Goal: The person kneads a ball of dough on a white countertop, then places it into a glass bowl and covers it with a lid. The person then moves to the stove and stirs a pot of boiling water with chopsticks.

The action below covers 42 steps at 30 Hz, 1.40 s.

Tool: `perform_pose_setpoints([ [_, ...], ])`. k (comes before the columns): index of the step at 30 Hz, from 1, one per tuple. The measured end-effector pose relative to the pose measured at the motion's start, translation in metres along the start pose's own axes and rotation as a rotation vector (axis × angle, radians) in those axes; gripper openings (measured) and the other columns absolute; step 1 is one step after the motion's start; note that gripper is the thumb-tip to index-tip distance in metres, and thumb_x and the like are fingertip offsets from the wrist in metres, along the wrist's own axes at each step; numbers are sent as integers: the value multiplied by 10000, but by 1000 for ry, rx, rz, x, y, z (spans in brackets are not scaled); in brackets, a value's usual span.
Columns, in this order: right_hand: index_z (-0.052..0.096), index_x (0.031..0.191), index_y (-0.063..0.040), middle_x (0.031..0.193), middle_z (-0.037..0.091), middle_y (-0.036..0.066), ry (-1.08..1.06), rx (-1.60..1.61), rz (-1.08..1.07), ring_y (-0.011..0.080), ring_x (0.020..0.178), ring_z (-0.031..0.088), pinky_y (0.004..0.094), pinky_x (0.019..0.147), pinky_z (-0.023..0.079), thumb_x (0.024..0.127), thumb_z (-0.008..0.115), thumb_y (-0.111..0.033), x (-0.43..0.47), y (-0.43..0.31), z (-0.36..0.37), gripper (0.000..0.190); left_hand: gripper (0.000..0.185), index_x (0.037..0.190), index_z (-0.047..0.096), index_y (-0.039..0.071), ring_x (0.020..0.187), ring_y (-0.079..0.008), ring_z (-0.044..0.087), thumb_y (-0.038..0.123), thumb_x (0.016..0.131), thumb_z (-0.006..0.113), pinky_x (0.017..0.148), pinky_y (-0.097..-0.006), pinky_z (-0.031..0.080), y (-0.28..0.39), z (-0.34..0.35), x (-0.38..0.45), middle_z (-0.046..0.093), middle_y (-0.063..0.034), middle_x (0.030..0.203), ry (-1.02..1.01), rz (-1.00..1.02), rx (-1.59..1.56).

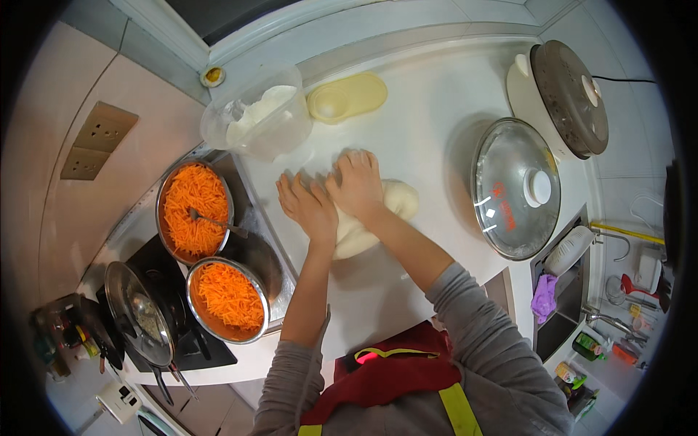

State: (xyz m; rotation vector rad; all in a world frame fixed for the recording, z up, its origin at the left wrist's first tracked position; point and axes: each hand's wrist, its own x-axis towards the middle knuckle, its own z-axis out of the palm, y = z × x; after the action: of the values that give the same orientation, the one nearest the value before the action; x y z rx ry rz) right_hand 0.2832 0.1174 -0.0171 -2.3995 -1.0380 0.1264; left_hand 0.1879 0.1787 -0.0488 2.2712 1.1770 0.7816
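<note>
A pale, smooth lump of dough (357, 234) lies on the white countertop before me, partly covered by my hands and wrists. My right hand (357, 182) rests across its upper part, palm down, with the fingers bent over the far side. Part of the dough bulges out to the right of that wrist. Along the dough's left edge is my left hand (310, 210), its fingers spread over the countertop. How far the left palm touches the dough is hidden. Beyond both hands stands a translucent plastic tub (272, 122) containing white flour-like powder.
Two metal pots of shredded carrot (196, 196) (232, 297) stand left, a spoon (218, 222) in the farther one. A lidded pan (140, 313) sits on the hob. A yellowish lid (349, 98) lies behind. A glass-lidded vessel (515, 191), electric cooker (567, 101) and sink (561, 310) are right.
</note>
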Motion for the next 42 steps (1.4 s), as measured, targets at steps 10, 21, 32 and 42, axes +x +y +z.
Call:
perform_pose_setpoints([
  [10,667,1070,-23,1108,626,144,-122,-5,-58,285,1119,541,418,992,383,928,536,-407,18,-5,11,430,444,1347,481,-63,1445,-423,259,214,1000,455,1179,-535,172,-20,15,12,344,-285,1514,-63,4,99],
  [21,603,1017,-25,1113,590,172,-14,97,-215,366,1039,546,465,943,416,840,661,-293,-224,21,-112,326,588,1403,487,7,1239,-428,522,299,911,623,1067,-535,362,47,-148,-162,534,-285,1351,-643,298,-243],
  [32,472,1393,1,1539,325,257,134,173,116,447,1384,340,614,1156,163,881,577,-280,-286,44,-88,593,643,1423,498,37,1315,-449,452,291,861,680,1073,-529,369,42,-87,-211,443,-266,1452,-480,624,-255],
  [42,686,939,-60,1077,653,94,100,-5,246,268,1132,541,506,1043,329,881,546,-328,-124,86,-83,308,336,1028,704,10,999,-384,636,279,915,537,867,-453,480,104,-12,-87,689,-238,1041,-635,84,-76],
])
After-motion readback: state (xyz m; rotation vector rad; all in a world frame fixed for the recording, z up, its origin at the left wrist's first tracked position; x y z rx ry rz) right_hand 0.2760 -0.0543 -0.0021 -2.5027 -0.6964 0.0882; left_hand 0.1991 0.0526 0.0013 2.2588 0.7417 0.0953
